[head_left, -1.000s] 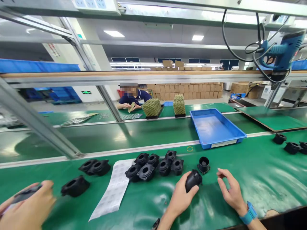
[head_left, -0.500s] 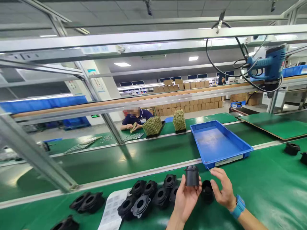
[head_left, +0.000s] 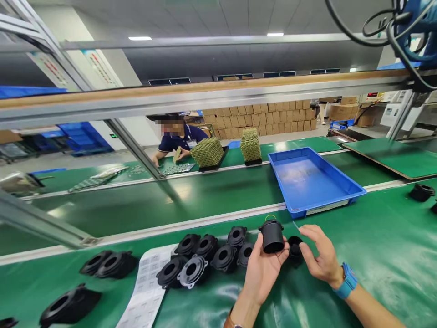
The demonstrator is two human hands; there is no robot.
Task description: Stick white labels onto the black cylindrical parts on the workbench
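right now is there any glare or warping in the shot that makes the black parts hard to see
Head view: ceiling lights glare off the glossy green mat and the blue plastic tray; the wide lens bows the aluminium frame rail. The black cylindrical plastic part in the left hand is sharp, while the right hand is slightly soft.

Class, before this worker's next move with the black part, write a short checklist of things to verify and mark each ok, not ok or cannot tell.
1. Left hand has a firm grip on the black cylindrical part: ok.
2. Right hand is free: ok, fingers open beside the black cup.
3. Part's open end faces the camera: ok.
4. Part free of defects: cannot tell.
5. Blue tray has room: ok.
6. Flanged parts are clear of the hands: ok.
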